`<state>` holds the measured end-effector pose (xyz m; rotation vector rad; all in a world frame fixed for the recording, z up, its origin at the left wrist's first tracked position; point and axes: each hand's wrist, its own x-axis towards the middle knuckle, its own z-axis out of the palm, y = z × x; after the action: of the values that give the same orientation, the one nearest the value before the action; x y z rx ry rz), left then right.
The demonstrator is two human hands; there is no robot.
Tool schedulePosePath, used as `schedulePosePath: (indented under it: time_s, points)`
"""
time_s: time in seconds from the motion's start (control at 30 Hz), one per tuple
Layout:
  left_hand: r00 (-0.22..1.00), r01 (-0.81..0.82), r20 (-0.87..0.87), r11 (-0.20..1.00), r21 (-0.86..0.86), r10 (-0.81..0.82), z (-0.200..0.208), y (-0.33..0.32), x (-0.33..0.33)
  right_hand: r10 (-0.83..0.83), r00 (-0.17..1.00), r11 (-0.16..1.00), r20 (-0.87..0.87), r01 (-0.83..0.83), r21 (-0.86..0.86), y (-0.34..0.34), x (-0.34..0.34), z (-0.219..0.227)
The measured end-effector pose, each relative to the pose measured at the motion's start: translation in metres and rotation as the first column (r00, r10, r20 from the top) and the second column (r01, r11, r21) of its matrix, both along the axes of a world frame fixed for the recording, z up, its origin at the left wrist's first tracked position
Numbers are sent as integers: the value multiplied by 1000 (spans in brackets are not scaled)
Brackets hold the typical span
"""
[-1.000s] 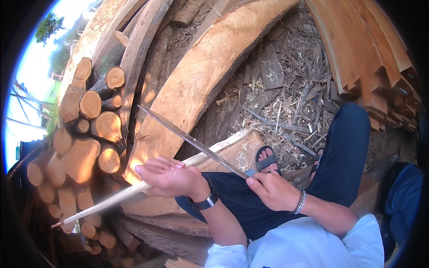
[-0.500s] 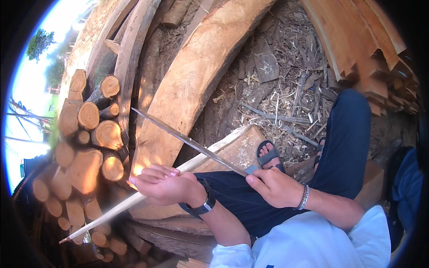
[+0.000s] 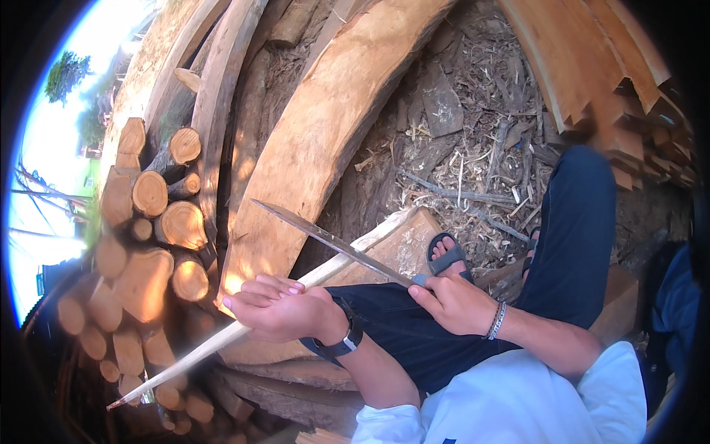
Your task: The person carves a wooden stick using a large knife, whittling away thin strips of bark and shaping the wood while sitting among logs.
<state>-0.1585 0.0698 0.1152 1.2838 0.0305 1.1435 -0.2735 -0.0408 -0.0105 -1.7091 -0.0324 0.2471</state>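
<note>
My left hand (image 3: 285, 308) is closed around a long, pale, peeled stick (image 3: 200, 341), palm turned up. The stick slants from a thin, dark-tipped end at lower left to a thicker end resting by a wooden board (image 3: 414, 248). In my right hand (image 3: 460, 305) is the grip of a long-bladed knife, probably a machete (image 3: 333, 241). Its blade points up and left and crosses over the stick ahead of my left hand; whether the two touch I cannot tell. Most of the machete's handle is hidden by my fingers.
Stacked cut logs (image 3: 181, 224) stand at the left. A long, curved plank (image 3: 303, 148) runs away from me, and sawn timber (image 3: 592, 66) is piled at upper right. Wood shavings and sticks (image 3: 473, 174) litter the ground near my sandalled foot (image 3: 446, 255).
The machete blade has shifted right and a little down, its tip now nearer the stick. My left hand and the stick have moved only slightly to the right.
</note>
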Motion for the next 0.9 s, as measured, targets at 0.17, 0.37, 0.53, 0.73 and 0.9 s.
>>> schedulePosePath:
  time_s: [0.17,0.37,0.53,0.73,0.9]
  points:
    - [1000,22,11,1000,9,-22,-6,2,-1,-4,993,999,121,0,32,-5,2,25]
    - [1000,29,10,999,29,-29,-3,5,0,-5,1000,999,8,6,-47,0,1,-18]
    - [999,38,15,998,41,-38,-7,11,0,-2,997,998,81,-3,60,-6,1,20]
    - [999,46,5,998,41,-46,-3,6,0,-21,997,999,78,19,28,4,6,-12]
    - [998,66,-3,997,43,-66,-4,2,-2,-13,995,997,102,4,80,-9,10,24]
